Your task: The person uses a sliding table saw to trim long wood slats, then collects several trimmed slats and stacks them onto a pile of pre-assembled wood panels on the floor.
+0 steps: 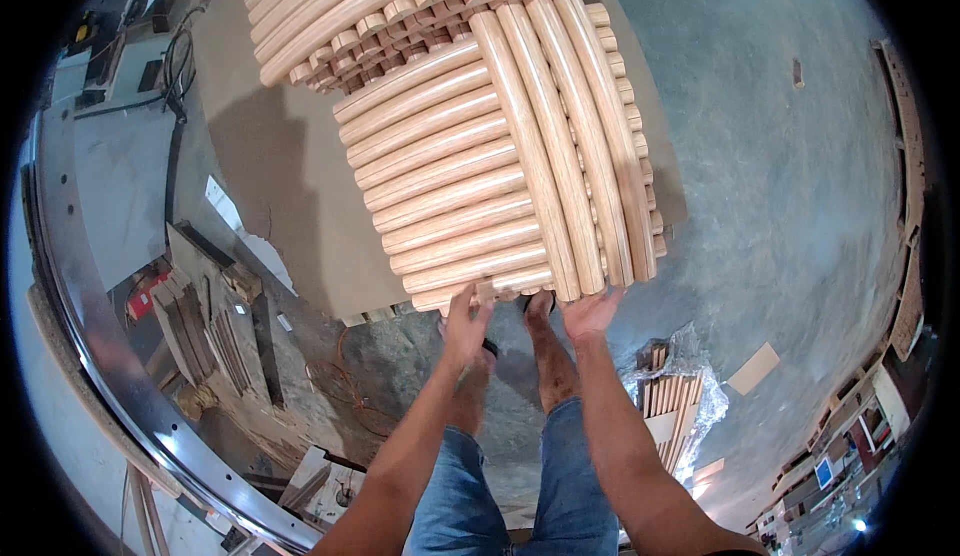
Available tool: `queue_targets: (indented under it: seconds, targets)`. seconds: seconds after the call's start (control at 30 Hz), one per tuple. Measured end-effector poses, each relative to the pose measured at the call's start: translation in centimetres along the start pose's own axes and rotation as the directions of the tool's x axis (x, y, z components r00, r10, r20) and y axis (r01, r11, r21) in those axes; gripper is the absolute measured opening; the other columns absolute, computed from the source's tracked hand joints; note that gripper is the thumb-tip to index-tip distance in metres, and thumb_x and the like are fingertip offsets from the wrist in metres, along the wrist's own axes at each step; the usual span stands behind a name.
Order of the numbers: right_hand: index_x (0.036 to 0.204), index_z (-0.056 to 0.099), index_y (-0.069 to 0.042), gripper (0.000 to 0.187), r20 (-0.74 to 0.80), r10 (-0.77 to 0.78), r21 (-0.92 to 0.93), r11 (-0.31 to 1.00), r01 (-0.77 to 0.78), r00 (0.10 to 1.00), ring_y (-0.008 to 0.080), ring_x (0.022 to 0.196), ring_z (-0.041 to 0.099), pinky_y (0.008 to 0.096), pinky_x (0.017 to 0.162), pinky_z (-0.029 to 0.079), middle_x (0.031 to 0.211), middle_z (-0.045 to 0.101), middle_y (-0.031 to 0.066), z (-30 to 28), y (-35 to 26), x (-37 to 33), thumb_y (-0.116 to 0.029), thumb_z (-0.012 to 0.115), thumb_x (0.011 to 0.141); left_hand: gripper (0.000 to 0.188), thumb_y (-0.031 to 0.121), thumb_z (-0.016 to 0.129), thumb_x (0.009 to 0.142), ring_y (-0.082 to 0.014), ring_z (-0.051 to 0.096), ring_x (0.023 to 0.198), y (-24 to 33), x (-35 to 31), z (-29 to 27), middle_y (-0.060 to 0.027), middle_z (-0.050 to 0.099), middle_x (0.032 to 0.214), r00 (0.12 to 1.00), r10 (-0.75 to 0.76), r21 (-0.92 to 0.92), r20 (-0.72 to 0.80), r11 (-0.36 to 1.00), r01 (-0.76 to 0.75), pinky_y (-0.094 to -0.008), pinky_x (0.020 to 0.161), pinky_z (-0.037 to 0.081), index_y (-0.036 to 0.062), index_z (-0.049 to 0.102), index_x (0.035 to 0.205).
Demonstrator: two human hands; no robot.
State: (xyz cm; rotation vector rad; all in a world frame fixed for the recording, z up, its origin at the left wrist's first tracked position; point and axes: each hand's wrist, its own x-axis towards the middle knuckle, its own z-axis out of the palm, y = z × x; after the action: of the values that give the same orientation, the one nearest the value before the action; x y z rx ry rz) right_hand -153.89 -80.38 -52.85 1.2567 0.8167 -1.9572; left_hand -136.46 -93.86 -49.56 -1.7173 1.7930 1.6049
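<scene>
Smooth, pale round wooden poles (455, 171) lie side by side in a stack in front of me. Across its right side, several more poles (540, 136) run toward me. At the near edge my left hand (467, 324) is closed, its fingers curled over the nearest crosswise pole (515, 281); part of its grip is hidden. My right hand (592, 316) is open, palm turned up, with fingers spread against the near ends of the lengthwise poles. It holds nothing that I can make out.
Another stack of poles (340, 16) stands just beyond. Brown sheet board (270, 186) lies beneath the stacks. Scrap boards (190, 326) and an orange cord (345, 381) lie left, beside a curved metal edge (105, 376). Plastic-wrapped wood strips (672, 401) lie by my right leg.
</scene>
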Motion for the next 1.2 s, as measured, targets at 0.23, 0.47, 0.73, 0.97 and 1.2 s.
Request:
queue_targets:
  seconds: [0.23,0.47,0.73,0.97,1.2]
  targets:
    - [0.140,0.040,-0.003,0.069,0.020,-0.804,-0.957,0.156,0.243,0.595,0.0367,0.130,0.039,0.0491,0.108,0.030,0.138,0.045,0.0210,-3.5,-5.3,3.7,-0.054,0.045,0.094,0.052,0.018,0.064,0.088,-0.0224,0.060,0.096,-6.7,-11.7,-1.6,-0.0172,0.060,0.115,0.975,-0.214,-0.072,0.053,0.973,0.217,-0.0329,0.083,0.049,-0.0004,0.048,0.134]
    - [0.131,0.049,0.001,0.051,0.787,-0.397,-0.551,-0.797,0.248,0.472,0.0429,0.109,0.053,0.0493,0.092,0.043,0.121,0.056,0.0241,7.2,-14.2,9.1,-0.025,0.059,0.087,0.052,0.021,0.060,0.090,-0.0313,0.057,0.112,-9.6,-13.1,3.6,-0.0206,0.054,0.128,0.981,-0.184,-0.091,0.064,0.978,0.190,-0.0393,0.094,0.047,0.0017,0.046,0.136]
    - [0.115,0.061,0.001,0.036,0.844,-0.020,-0.424,-0.635,0.645,0.536,0.0405,0.091,0.062,0.0433,0.081,0.048,0.092,0.064,0.0264,15.4,-12.9,12.8,-0.016,0.064,0.084,0.057,0.014,0.052,0.092,-0.0408,0.036,0.132,7.4,7.2,10.1,-0.0232,0.030,0.149,0.952,0.301,-0.101,-0.049,0.947,-0.305,-0.0429,0.109,0.032,-0.0027,0.031,0.143]
    - [0.125,0.057,0.000,0.044,0.791,-0.109,-0.504,-0.674,0.540,0.601,0.0346,0.090,0.062,0.0392,0.084,0.047,0.100,0.064,0.0243,14.7,-11.7,13.2,-0.012,0.064,0.084,0.063,0.020,0.051,0.092,-0.0389,0.032,0.134,12.1,10.3,9.9,-0.0154,0.023,0.154,0.979,0.197,0.086,0.045,0.976,-0.200,-0.0508,0.109,0.032,-0.0005,0.025,0.146]
    - [0.130,0.052,0.001,0.046,0.797,-0.104,-0.546,-0.546,0.635,0.595,0.0255,0.093,0.061,0.0349,0.082,0.047,0.103,0.063,0.0197,14.6,-12.4,13.5,-0.016,0.062,0.089,0.067,0.024,0.056,0.090,-0.0365,0.036,0.133,11.7,9.6,6.7,-0.0158,0.029,0.151,0.975,0.223,0.064,0.005,0.973,-0.223,-0.0494,0.106,0.036,0.0010,0.027,0.145]
